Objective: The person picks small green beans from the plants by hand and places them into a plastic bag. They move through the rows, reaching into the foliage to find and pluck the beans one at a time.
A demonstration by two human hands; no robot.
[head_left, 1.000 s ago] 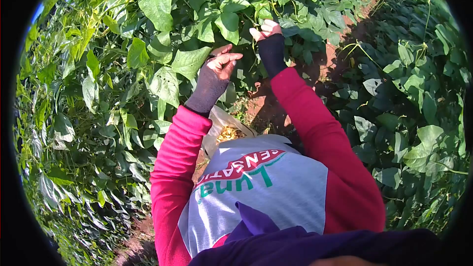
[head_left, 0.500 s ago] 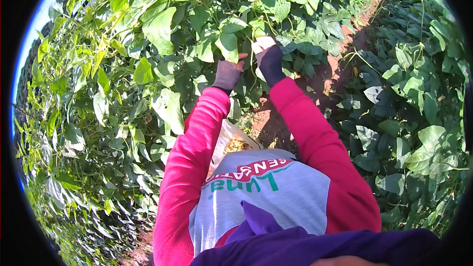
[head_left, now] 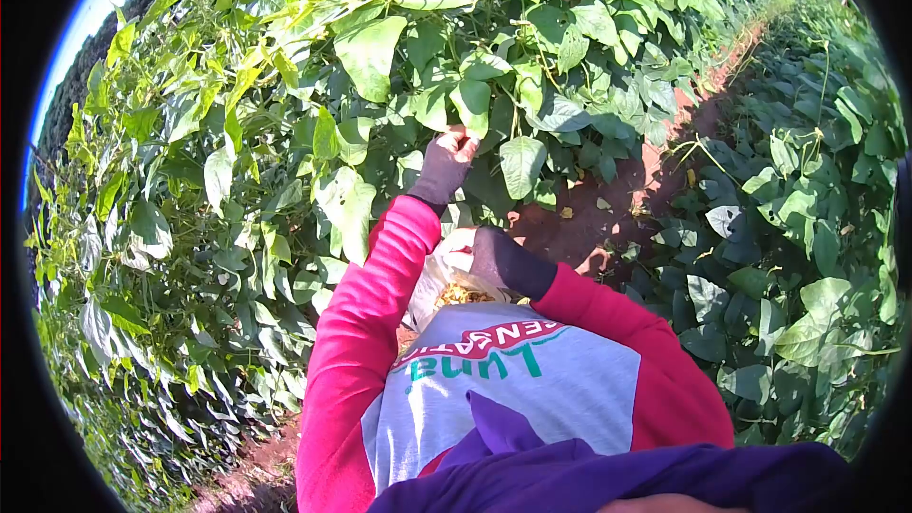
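Observation:
My left hand, in a dark fingerless covering, is raised at the lower edge of the leafy climbing plants. Its fingers are closed just under a broad green leaf; whatever they grip is too small to make out. Lower down, at my waist, my right hand is over the mouth of a pale translucent bag. Its fingers look curled downward, brightly lit, and anything in them is hidden. Small yellowish-brown pieces lie inside the bag, against the front of my grey shirt.
Dense vines rise in front and to the left. Another row of green plants stands on the right. Between them runs a strip of reddish soil, partly shaded. Purple cloth hangs near the camera.
My right hand has come down from the leaves to the bag's mouth. My left hand stays up by the leaves, while the view has shifted slightly.

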